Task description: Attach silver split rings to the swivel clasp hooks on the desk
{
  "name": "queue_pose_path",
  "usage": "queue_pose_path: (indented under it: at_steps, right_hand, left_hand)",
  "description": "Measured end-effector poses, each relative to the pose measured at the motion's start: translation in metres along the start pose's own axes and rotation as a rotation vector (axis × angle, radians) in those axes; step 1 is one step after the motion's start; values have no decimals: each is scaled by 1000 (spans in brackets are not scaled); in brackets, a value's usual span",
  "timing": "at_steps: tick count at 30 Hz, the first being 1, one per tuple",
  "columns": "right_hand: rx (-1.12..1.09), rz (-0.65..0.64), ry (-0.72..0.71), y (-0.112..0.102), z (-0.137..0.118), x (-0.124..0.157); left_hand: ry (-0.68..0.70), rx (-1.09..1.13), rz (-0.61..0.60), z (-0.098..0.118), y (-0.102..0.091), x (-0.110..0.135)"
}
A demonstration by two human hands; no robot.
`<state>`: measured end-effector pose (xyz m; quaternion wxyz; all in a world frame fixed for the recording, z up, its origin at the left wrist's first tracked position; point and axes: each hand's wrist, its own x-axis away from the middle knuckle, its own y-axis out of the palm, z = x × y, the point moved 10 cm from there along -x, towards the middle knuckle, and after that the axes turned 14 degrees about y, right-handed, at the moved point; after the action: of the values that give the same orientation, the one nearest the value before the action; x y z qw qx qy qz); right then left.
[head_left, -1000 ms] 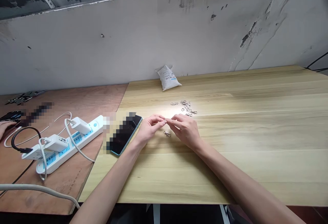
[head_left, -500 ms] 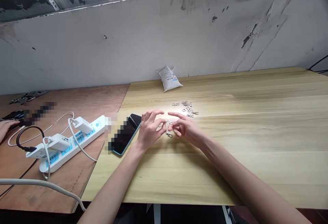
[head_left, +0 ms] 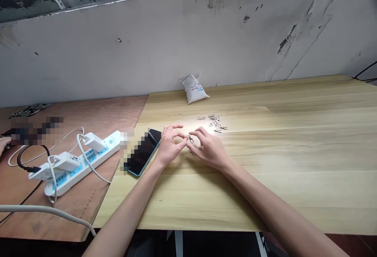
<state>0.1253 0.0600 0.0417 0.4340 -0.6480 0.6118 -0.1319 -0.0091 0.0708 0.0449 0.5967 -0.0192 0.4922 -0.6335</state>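
Observation:
Between my hands is a small metal lobster-clasp keychain (head_left: 190,139), lifted over the table. My left hand (head_left: 171,145) pinches its left end between thumb and index finger. My right hand (head_left: 211,149) has thumb and index fingertips at its right side, seemingly gripping it too. A second metal clasp (head_left: 192,152) lies on the table beneath, partly covered by my right thumb. Farther back, several clasps with rings (head_left: 215,121) lie in a loose pile, and one clasp (head_left: 201,118) rests just left of them.
A phone (head_left: 144,153) lies left of my left hand. A white plastic packet (head_left: 194,89) sits against the wall. On the reddish board at left, a power strip (head_left: 110,141) carries chargers and cables. Another person's hand (head_left: 3,144) shows at the left edge.
My right hand has turned, its index finger now bent down toward the clasp instead of stretched out. The clasp shows more plainly between my fingertips. The view has shifted slightly.

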Motion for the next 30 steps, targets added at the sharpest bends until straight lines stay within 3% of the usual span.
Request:
queue_pose_path:
  at_steps: [3, 7, 11, 14, 19, 22, 25, 30]
  right_hand:
    - [208, 49, -68, 4, -10, 3]
    - [331, 28, -74, 8, -11, 4]
    - [101, -157, 6, 16, -3, 4]
    - [-61, -294, 21, 24, 2, 5]
    - [-41, -211, 121, 10, 33, -11]
    - [100, -140, 224, 1, 56, -30]
    - [484, -158, 252, 6, 70, -54]
    - [625, -240, 145, 30, 58, -92]
  left_hand:
    - [15, 16, -4, 7, 1, 0]
    - [141, -161, 38, 26, -5, -1]
    - [312, -358, 78, 44, -10, 0]
    - [325, -427, 49, 42, -10, -1]
    - [277, -472, -86, 27, -3, -3]
    - [220, -494, -206, 18, 4, -2]
    - [174, -507, -289, 13, 8, 0]
    - [161, -490, -265, 12, 3, 1]
